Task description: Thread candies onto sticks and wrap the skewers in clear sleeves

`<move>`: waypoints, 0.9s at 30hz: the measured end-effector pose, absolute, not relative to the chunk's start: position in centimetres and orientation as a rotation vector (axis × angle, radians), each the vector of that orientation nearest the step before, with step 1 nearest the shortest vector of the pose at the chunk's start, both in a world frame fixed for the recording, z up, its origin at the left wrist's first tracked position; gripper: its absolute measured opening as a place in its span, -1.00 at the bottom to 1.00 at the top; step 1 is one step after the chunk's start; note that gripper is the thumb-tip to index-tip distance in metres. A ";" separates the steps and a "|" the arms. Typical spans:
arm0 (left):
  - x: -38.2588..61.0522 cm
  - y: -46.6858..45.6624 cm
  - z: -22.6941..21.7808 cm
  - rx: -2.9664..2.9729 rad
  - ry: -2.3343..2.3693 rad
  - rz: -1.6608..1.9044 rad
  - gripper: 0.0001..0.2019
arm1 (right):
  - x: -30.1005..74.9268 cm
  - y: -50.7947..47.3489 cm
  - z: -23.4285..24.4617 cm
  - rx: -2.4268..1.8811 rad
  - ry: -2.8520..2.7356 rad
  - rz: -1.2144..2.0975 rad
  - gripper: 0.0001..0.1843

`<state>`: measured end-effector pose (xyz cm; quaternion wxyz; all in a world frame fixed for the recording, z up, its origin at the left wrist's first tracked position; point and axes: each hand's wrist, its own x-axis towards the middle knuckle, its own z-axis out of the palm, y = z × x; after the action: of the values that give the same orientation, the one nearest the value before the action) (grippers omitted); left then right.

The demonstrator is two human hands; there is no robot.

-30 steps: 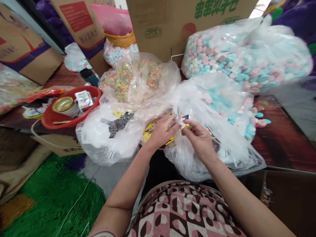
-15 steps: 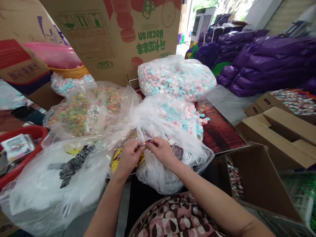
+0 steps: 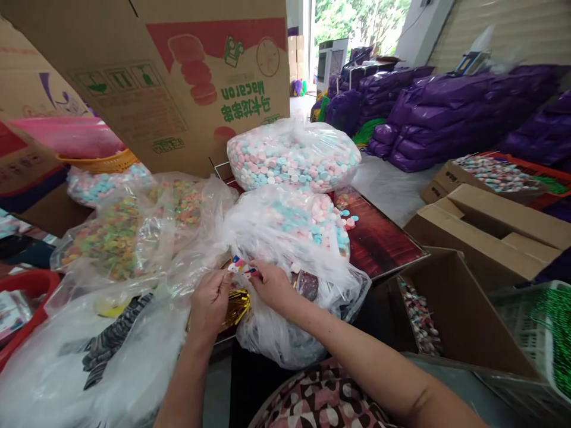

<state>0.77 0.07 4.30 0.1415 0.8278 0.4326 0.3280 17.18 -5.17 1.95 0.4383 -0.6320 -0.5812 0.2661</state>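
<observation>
A small colourful printed wrapper point(image 3: 239, 267), white with blue, red and yellow, is stretched between my two hands. At its left end, the fingers of my left hand point(image 3: 210, 303) are pinched on it. My right hand point(image 3: 273, 289) pinches the right end, partly over the clear plastic bag point(image 3: 263, 333). Gold twist ties point(image 3: 236, 308) lie just below, between the hands. Beyond my right hand is an open clear bag of pink, blue and white marshmallows point(image 3: 323, 223), with a few loose marshmallows point(image 3: 349, 220) beside it on the dark red table point(image 3: 383, 244).
A second, full marshmallow bag point(image 3: 289, 157) stands behind. To the left are a bag of orange-green candies point(image 3: 107, 238), grey striped gloves point(image 3: 113, 336) and a red basin point(image 3: 44, 282). Open cartons point(image 3: 486, 321) and a crate with green ties point(image 3: 555, 333) flank the right.
My hands have moved apart a little, and the wrapper, bunched small between the fingertips before, now shows spread out. The camera view has shifted to the right.
</observation>
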 end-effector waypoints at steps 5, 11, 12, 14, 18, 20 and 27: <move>0.2 0.2 5.1 2.503 1.265 1.097 -0.75 | 17.6 -5.5 2.5 -1.637 -1.463 0.625 -0.49; 1.1 -1.1 6.4 2.622 1.073 1.137 -0.81 | 19.5 -8.2 5.9 -1.368 -1.371 0.568 -0.48; 1.6 -1.6 6.8 2.619 1.019 1.130 -0.82 | 19.8 -8.7 6.4 -1.294 -1.338 0.611 -0.49; 2.7 -2.6 7.4 2.553 0.961 1.082 -0.83 | 20.3 -9.5 7.2 -1.206 -1.272 0.701 -0.54; 4.2 -4.5 8.0 2.182 1.049 0.837 -0.75 | 21.3 -10.8 7.4 -1.224 -1.142 0.732 -0.82; 4.5 -5.0 7.8 1.950 1.083 0.759 -0.67 | 22.0 -11.5 7.0 -1.232 -1.094 0.758 -0.84; 5.5 -6.6 7.2 1.640 1.070 0.605 -0.73 | 24.0 -14.0 5.8 -1.170 -1.086 0.916 -0.80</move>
<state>5.54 -6.58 7.20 0.5194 0.6837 0.4464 0.2521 24.05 -14.00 5.78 0.6057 -0.5058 -0.4697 0.3959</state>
